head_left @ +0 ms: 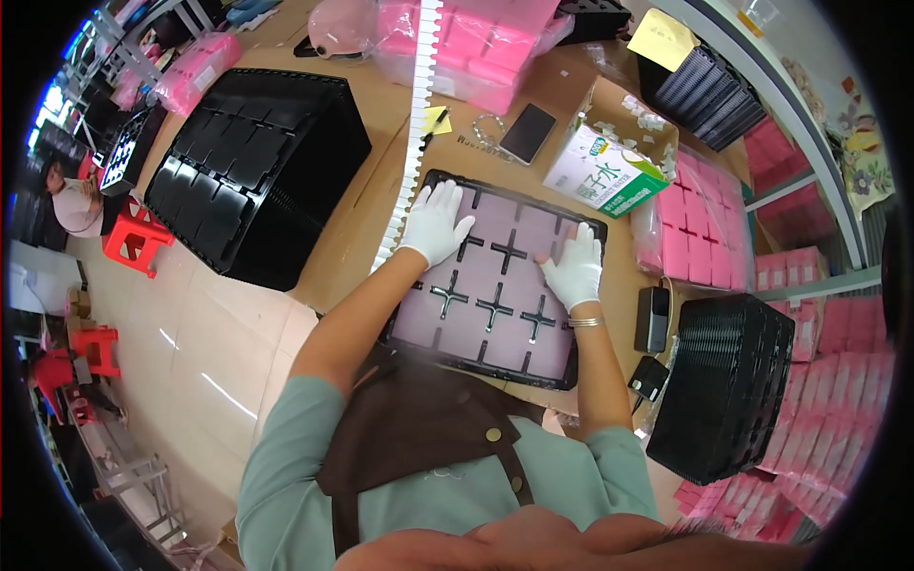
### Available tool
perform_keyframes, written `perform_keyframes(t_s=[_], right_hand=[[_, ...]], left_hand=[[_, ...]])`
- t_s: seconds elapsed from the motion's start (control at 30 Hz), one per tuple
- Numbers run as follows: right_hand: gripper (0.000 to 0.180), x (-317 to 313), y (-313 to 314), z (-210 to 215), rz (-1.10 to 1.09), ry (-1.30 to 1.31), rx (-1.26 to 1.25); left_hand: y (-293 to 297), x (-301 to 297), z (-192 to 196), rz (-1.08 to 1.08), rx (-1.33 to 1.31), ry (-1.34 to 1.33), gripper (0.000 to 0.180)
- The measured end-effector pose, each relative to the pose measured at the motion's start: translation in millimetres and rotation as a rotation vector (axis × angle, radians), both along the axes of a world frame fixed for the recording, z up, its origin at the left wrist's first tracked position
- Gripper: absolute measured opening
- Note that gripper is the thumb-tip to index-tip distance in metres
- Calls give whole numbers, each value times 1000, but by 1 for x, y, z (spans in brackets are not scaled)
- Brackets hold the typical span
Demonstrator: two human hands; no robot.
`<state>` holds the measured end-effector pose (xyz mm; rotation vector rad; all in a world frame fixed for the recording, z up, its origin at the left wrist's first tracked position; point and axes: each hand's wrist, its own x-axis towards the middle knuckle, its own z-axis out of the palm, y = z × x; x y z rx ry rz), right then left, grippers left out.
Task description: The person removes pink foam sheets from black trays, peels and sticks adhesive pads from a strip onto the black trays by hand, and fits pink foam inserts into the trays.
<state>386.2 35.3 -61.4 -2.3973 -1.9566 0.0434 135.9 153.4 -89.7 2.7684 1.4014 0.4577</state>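
Observation:
In front of me lies a black plastic tray covered by pale lilac sheet material, with black cross-shaped ribs showing through it. My left hand, in a white glove, lies flat on the tray's upper left part, fingers stretched out and thumb apart. On the right side, my right hand rests near the tray's edge with its fingers extended. It also wears a white glove, though the thumb tip looks bare. Neither hand holds anything.
A tall stack of black trays stands left, another stack right. Beyond the tray are a phone, a bracelet and a carton of scraps. A white toothed strip runs along the left. Bagged pink foam sits right.

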Motion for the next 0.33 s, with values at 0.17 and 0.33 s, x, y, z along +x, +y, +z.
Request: perform_keyframes(t_s=[0.17,0.33], right_hand=[[63,16,-21,10,160,114,89],[12,-71,-76,139,441,678,438]], left_hand=[[-7,-19,-3,-61,-82,14,50],[-63,-79,23,-218,-481,-218,41]])
